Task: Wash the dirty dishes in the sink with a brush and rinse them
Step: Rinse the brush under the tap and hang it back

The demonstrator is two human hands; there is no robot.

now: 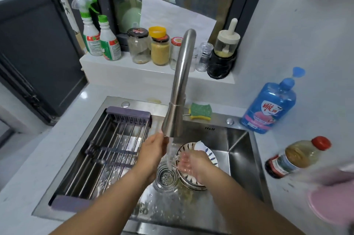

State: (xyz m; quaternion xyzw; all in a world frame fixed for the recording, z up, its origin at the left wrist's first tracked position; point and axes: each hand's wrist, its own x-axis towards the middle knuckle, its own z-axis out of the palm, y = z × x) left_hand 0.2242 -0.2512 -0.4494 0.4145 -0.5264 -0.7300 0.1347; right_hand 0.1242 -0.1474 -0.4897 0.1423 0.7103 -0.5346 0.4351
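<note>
Water runs from the steel faucet point(179, 89) into the steel sink point(239, 150). My left hand point(153, 152) is just left of the stream, under the spout, fingers relaxed and holding nothing. My right hand point(191, 162) is open beside the stream, wet, over a stack of white plates with blue markings point(210, 155) lying in the sink by the drain strainer point(166, 176). No brush shows in either hand.
A purple roll-up drying rack point(115, 150) covers the sink's left half. A green-yellow sponge point(201, 111) lies behind the faucet. A blue detergent bottle point(270, 104), an oil bottle point(298, 156) and a pink item point(333, 204) stand on the right counter. Jars and spray bottles point(90, 28) line the sill.
</note>
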